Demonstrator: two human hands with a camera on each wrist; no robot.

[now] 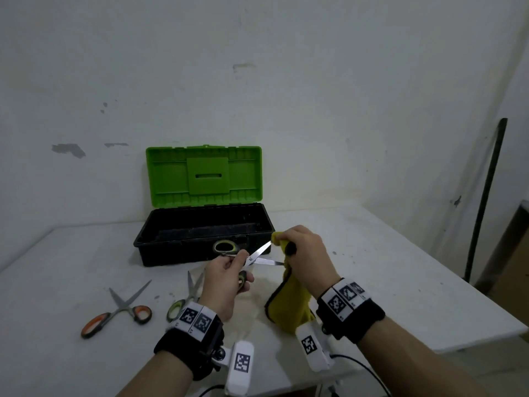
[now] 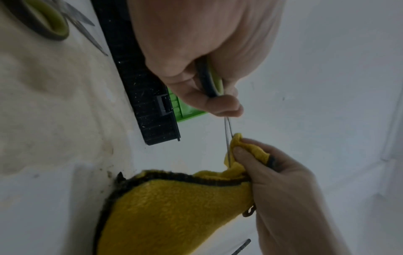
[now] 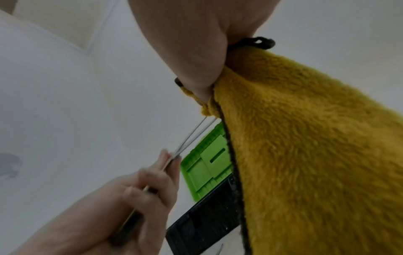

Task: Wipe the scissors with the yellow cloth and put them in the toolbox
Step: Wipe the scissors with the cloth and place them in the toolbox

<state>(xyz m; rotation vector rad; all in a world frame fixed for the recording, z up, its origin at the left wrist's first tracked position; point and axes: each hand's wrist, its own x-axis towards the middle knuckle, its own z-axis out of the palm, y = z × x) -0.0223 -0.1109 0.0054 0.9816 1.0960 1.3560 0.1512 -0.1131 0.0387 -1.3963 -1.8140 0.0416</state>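
My left hand (image 1: 229,277) grips the green-handled scissors (image 1: 259,255) by their handles, blades spread apart and pointing right, just in front of the toolbox. My right hand (image 1: 300,253) holds the yellow cloth (image 1: 286,305) bunched round the tip of the upper blade; the rest of the cloth hangs down to the table. In the left wrist view the blade (image 2: 227,138) runs from my left hand (image 2: 209,65) into the cloth (image 2: 179,212) pinched by my right hand (image 2: 272,165). The black toolbox (image 1: 200,255) stands open with its green lid (image 1: 203,174) upright.
On the white table (image 1: 386,253), orange-handled scissors (image 1: 117,310) lie at the left front. Another green-handled pair (image 1: 187,296) lies half hidden behind my left wrist. A dark pole (image 1: 485,202) leans on the wall at the right. The table's right edge is close to my right arm.
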